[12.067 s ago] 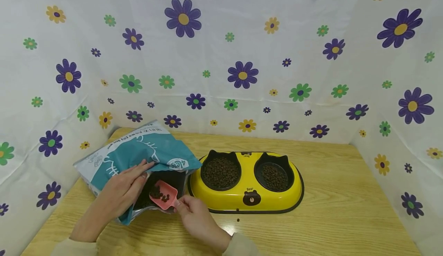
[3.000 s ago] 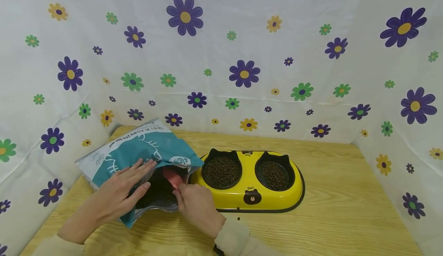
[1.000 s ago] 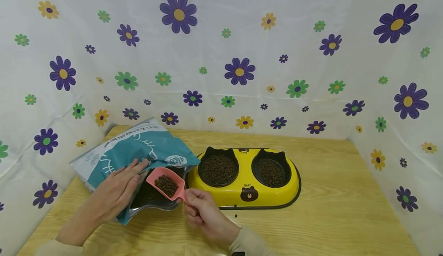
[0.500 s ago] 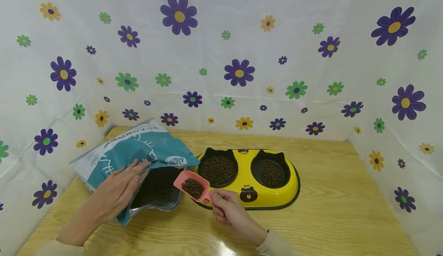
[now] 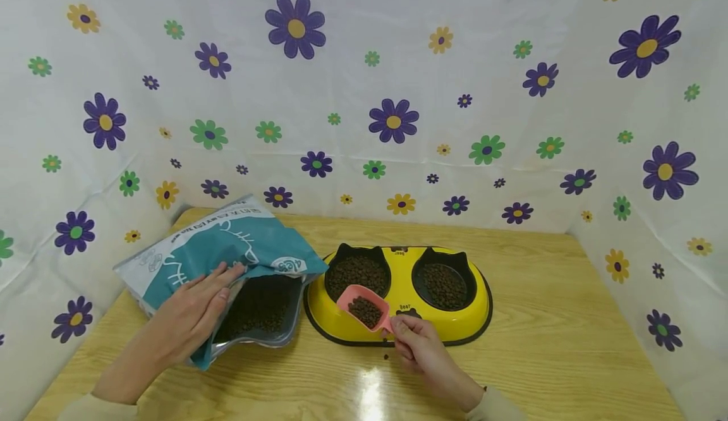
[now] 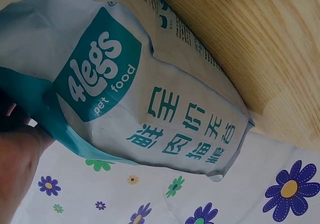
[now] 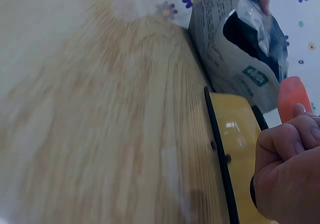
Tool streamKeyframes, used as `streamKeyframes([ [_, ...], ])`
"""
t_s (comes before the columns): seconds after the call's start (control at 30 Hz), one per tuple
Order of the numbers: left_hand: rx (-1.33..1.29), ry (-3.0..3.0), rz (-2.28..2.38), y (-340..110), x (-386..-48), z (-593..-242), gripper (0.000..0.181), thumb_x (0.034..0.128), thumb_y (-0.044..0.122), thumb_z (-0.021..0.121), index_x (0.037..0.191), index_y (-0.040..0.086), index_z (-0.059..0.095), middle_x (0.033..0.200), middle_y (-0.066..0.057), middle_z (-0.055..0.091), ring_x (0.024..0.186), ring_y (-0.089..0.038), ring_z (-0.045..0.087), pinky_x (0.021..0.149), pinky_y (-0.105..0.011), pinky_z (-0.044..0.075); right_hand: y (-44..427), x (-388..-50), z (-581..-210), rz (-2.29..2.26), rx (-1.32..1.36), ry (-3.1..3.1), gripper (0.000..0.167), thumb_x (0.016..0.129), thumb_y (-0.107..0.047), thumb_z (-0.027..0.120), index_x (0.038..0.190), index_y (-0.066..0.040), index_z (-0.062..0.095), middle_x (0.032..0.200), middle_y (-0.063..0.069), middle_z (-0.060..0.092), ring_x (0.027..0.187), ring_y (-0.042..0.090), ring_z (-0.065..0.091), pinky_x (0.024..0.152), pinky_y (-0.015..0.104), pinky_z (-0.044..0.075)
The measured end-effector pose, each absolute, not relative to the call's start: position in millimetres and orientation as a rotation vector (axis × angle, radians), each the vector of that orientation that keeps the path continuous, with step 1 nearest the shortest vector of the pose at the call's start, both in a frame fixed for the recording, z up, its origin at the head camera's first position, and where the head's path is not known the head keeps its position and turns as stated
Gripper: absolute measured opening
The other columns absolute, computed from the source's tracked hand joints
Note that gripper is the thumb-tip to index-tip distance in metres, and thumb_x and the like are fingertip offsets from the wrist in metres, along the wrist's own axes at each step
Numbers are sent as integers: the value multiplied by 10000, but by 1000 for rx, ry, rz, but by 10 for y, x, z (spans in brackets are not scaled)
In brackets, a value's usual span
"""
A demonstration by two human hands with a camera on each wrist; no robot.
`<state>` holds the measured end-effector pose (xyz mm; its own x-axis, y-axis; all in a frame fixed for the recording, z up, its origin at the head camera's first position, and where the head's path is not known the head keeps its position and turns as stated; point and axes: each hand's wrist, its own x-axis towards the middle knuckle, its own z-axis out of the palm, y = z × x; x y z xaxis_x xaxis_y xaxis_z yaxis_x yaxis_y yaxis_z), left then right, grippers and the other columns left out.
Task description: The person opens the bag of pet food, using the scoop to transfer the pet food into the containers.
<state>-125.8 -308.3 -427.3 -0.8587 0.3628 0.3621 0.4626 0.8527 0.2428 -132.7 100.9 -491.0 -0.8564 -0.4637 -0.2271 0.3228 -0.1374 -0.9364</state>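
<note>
My right hand (image 5: pixel 421 348) grips the handle of a pink scoop (image 5: pixel 382 307). Brown kibble (image 5: pixel 364 311) lies in the scoop, which hovers over the near edge of the left bowl. Two black cat-eared bowls sit in a yellow feeder (image 5: pixel 341 327); the left bowl's kibble (image 5: pixel 355 274) covers more area than the right bowl's kibble (image 5: pixel 443 286). My left hand (image 5: pixel 184 320) rests with straight fingers on a teal and white pet food bag (image 5: pixel 239 237) at its gaping mouth. Kibble shows inside. The right wrist view shows the scoop (image 7: pixel 292 98) from behind.
Bag and feeder stand side by side on a wooden table (image 5: pixel 546 320), the bag's corner close to the feeder's left end. A stray kibble piece (image 5: pixel 386 357) lies just in front of the feeder. Flower-patterned cloth (image 5: pixel 341 61) hangs behind and at both sides.
The scoop went into the bag, came up with kibble and moved right to the left bowl. The right bowl holds more kibble than 12 seconds ago. My left hand stays on the bag.
</note>
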Motion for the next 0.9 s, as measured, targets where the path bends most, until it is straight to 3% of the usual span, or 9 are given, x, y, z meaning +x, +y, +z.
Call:
streamKeyframes([
  [0.27,-627,-2721,-453,-3094,-1266,-4288,446,1092,158,456,1537,152,492,1533,-106,548,1372,-412,546,1144,-414,395,1296,-1381,-4901,-2024,4,1779,348,1101,-309,467,1067,-24,663,592,-64,361,469,55,289,447,183,249],
  [0.5,-640,-2725,-463,-3094,-1259,-4290,449,1086,154,464,1534,151,496,1526,-119,554,1361,-421,552,1054,-526,424,1518,-1445,-4894,-2078,155,1863,305,1107,-247,452,1047,-12,637,575,-56,341,446,58,256,437,194,236],
  [0.77,-631,-2724,-434,-3086,-1263,-4293,448,1090,150,459,1537,151,492,1524,-121,555,1359,-416,555,1053,-520,426,1816,-1514,-4876,-2098,298,2019,317,1111,-220,441,1092,14,654,545,-52,315,430,67,211,433,204,216],
  [0.9,-627,-2718,-442,-3085,-1260,-4303,453,1090,150,458,1542,160,486,1527,-119,553,1362,-416,553,1058,-512,418,1952,-1528,-4854,-1898,249,2364,379,1100,-287,478,1157,36,667,552,-49,342,445,76,270,448,222,277],
])
